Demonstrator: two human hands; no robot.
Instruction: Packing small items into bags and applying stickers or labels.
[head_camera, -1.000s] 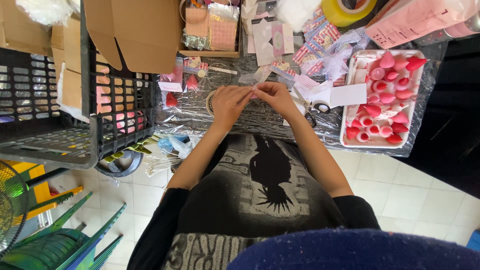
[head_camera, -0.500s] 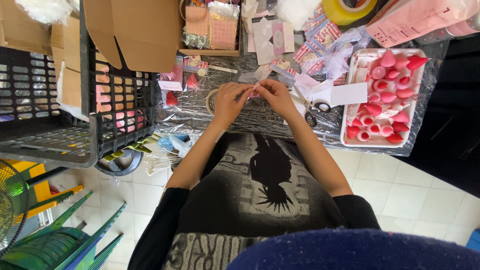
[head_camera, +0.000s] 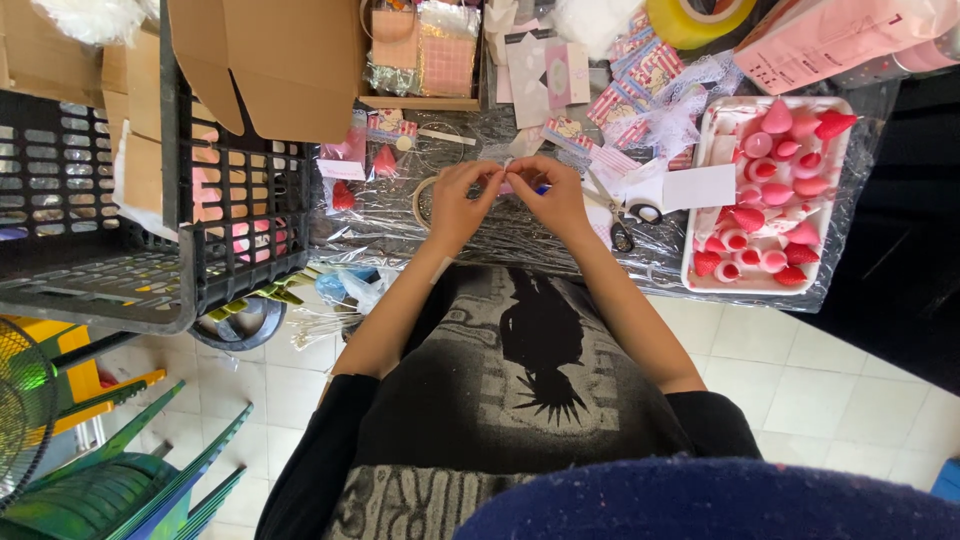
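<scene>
Pink small piece pinched between both hands: left hand, right hand, grips clamped; scissors beside, on plastic-covered bench.

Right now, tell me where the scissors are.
In the head view, the scissors lie on the clear plastic sheet, just right of the right hand, left of the white tray.

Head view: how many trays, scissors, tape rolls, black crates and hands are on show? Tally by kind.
White tray: 1
Scissors: 1
Yellow tape roll: 1
Black crate: 1
Hands: 2, left hand and right hand, fingertips meeting over the foil-covered table
Total: 6
</scene>
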